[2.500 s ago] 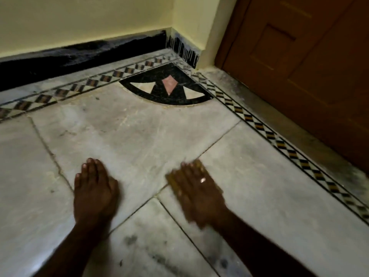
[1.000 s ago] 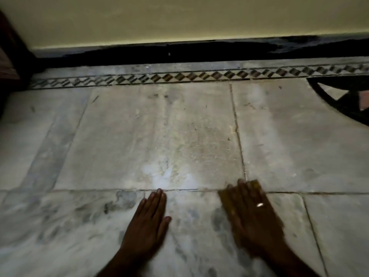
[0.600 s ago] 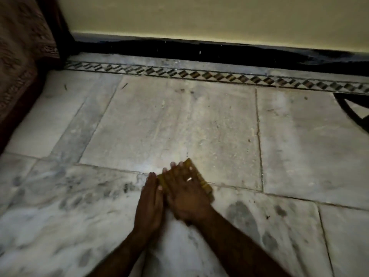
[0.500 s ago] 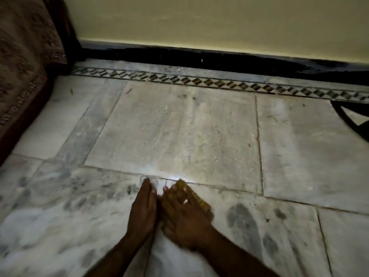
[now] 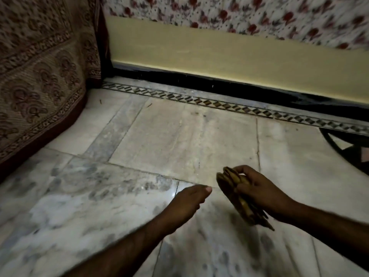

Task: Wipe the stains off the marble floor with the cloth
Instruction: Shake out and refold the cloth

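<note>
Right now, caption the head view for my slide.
Right hand grips a folded yellow cloth over the stained marble floor, left hand beside it.

The cloth (image 5: 230, 182) looks mustard-yellow, the marble floor (image 5: 179, 140) grey-mottled white, the drape (image 5: 40, 76) maroon paisley.

The cloth (image 5: 235, 194) is a yellow-brown pad folded into several layers. It is turned on edge and gripped between the curled fingers (image 5: 244, 170) and thumb of the right hand (image 5: 261, 193), with its upper end poking out past the fingertips, its lower end trailing below the wrist, and the whole seemingly raised off the floor. The marble floor (image 5: 179, 140) is pale cream slabs with thin dark joints, dull and faintly streaked just beyond the fingers, and grey smudged stains (image 5: 111, 186) spread in a band to the left of the fingers (image 5: 203, 190) of the left hand (image 5: 185, 200) and on under both forearms.
</note>
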`<act>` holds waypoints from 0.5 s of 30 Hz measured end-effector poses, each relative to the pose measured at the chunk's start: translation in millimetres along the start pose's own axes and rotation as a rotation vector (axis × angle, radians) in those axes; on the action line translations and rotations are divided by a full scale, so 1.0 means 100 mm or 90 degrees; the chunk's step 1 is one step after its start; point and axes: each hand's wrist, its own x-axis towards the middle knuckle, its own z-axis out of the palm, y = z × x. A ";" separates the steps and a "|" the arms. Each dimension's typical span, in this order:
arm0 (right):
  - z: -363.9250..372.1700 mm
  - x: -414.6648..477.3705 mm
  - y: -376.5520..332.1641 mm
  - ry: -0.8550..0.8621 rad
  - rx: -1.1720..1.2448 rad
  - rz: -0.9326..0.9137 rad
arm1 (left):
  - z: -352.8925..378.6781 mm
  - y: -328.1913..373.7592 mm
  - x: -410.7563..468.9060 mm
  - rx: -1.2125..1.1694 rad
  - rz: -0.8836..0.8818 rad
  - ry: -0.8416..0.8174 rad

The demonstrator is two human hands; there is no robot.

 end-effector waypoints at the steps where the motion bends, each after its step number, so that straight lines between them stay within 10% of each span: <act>1: -0.05 -0.03 -0.10 0.002 0.026 -0.004 | 0.07 0.17 -0.01 -0.052 -0.007 -0.034; 15: -0.52 -0.23 -0.68 0.082 0.354 -0.063 | 0.09 1.25 -0.15 -0.122 0.099 0.055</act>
